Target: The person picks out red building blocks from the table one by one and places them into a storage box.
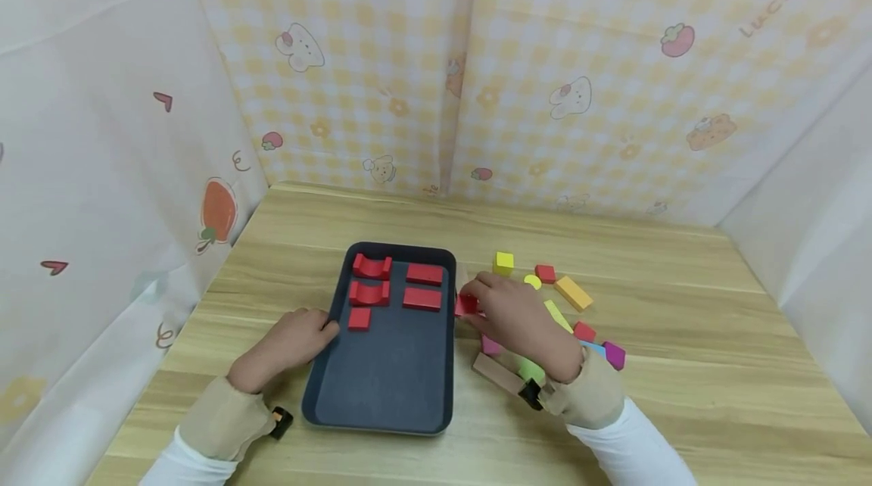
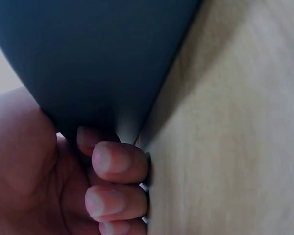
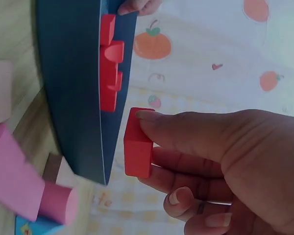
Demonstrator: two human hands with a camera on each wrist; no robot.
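A dark blue-grey tray (image 1: 381, 380) lies on the wooden table with several red blocks in its upper half: two notched red blocks (image 1: 369, 294), two flat red blocks (image 1: 422, 299) and a small red cube (image 1: 359, 319). My left hand (image 1: 296, 338) grips the tray's left rim, thumb over the edge; in the left wrist view its fingers (image 2: 120, 163) curl against the outer wall. Just outside the tray's right rim, my right hand (image 1: 521, 316) pinches a red block (image 3: 138, 144) between thumb and fingers, above the table.
Right of the tray lie loose blocks: a yellow cube (image 1: 503, 263), an orange block (image 1: 574, 293), a small red block (image 1: 545, 274), a purple block (image 1: 615, 355) and a brown block (image 1: 496, 373). A patterned curtain (image 1: 381, 92) stands behind the table.
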